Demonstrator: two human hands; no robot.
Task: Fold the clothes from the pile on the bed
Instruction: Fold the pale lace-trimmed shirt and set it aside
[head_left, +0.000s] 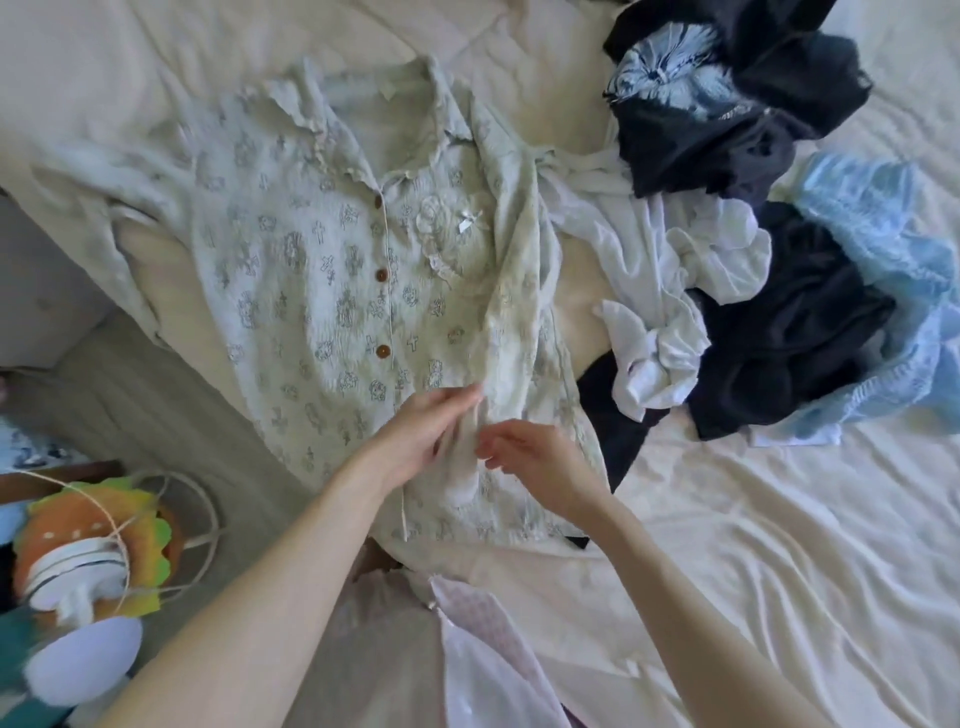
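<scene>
Pale-green printed shirt (332, 270) lies front-up on the bed (727, 545), brown buttons showing, right sleeve already folded in over the body. Left hand (421, 441) has straight fingers (457, 400) resting on the folded edge near the hem. Right hand (530, 457) has loosely curled fingers (491, 449) at the same fabric; can't tell if they pinch it. Both forearms reach in from below and converge at the hem. My call: smooth that fold flat, keep the edge straight, then fold the left sleeve to match. Unfolded pile (753, 234) sits just right of the shirt.
</scene>
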